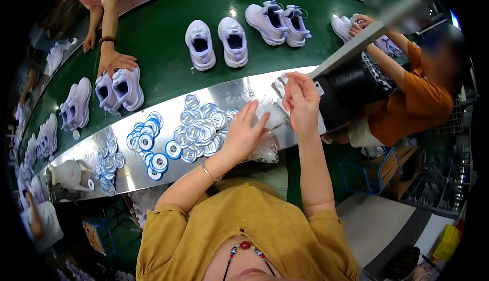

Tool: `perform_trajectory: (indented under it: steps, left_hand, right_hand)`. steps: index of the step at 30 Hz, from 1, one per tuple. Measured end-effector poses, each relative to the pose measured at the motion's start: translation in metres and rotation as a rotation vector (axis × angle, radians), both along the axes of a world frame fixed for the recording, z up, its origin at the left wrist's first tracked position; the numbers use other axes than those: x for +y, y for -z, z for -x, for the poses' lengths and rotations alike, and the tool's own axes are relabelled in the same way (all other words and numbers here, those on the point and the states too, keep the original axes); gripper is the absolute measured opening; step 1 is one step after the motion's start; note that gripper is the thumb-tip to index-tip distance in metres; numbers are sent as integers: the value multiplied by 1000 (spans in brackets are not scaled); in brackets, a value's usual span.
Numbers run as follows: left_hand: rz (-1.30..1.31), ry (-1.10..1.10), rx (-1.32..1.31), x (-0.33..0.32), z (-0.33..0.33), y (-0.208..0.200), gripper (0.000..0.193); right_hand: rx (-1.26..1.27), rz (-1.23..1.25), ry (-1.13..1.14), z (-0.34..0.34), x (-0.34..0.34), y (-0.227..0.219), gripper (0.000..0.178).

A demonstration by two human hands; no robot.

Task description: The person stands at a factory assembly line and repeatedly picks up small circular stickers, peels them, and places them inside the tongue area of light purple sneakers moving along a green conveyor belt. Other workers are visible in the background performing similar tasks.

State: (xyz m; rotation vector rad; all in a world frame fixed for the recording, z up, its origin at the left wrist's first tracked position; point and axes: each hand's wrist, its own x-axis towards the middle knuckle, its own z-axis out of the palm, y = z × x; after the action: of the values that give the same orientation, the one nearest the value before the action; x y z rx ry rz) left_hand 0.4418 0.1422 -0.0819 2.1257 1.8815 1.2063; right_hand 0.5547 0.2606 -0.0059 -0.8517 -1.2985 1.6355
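Observation:
My left hand (246, 131) is low over the metal ledge, palm down with fingers apart, and nothing shows in it. Beside its fingertips lies a fanned bundle of fine white strands (277, 115), with a crumpled clear plastic bag (265, 148) below. My right hand (302, 102) is raised to the right of the bundle. Its fingers are curled and pinched; anything between them is too small to make out. A heap of round blue-rimmed tags (196, 131) spreads left of my left hand.
A green conveyor belt (163, 31) beyond the ledge (244, 87) carries pairs of white-lilac sneakers (233, 41). Across it, a person's hand (118, 63) touches one pair. At right, a co-worker in orange (412, 108) handles shoes. A grey post (351, 41) slants above the belt.

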Motion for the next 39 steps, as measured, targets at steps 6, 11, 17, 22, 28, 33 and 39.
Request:
perform_trajectory:
  steps: [6, 11, 17, 22, 28, 33, 39]
  left_hand:
    - [82, -273, -281, -48, 81, 1, 17]
    - [403, -198, -239, -69, 119, -2, 30]
    - [520, -234, -371, -79, 124, 7, 38]
    - [585, -241, -843, -82, 139, 16, 15]
    - [620, -284, -966, -89, 142, 11, 15]
    - [509, -381, -1078, -94, 130, 5, 17]
    - [360, -393, -1277, -98, 121, 10, 17]
  right_hand:
    - [-410, -50, -149, 0, -40, 39, 10]
    - [-522, -159, -344, 26, -63, 48, 11]
    - [-562, -244, -405, 48, -74, 68, 14]
    - [-598, -252, -440, 62, -78, 54, 14]
    - [-677, -215, -465, 82, -91, 60, 14]
    - [-572, -385, -401, 96, -103, 79, 11]
    - [-615, -444, -381, 107, -112, 69, 13]
